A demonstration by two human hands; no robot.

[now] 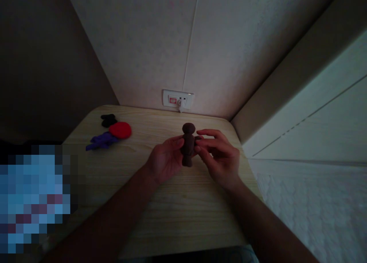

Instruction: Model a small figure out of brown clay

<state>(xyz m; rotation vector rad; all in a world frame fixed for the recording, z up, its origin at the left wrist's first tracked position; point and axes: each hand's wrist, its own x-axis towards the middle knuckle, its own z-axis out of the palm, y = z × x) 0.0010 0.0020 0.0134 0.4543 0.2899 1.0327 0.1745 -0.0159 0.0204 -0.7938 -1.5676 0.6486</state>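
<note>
While the brown figure (188, 145) was gripped by the left hand (167, 158), its side lump (197, 138) was pinched by the right hand (220, 155) — denting was probably risked by overpressing.

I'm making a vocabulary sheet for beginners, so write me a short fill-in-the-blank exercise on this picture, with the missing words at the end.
1. The figure is in the left hand, with fingertips of the right hand at its side; its colour is ____.
2. The red disc lies on the table, on the person's ____ side.
3. Beyond the table's far edge, the socket is set in the ____.

Missing words: brown; left; wall.
</note>
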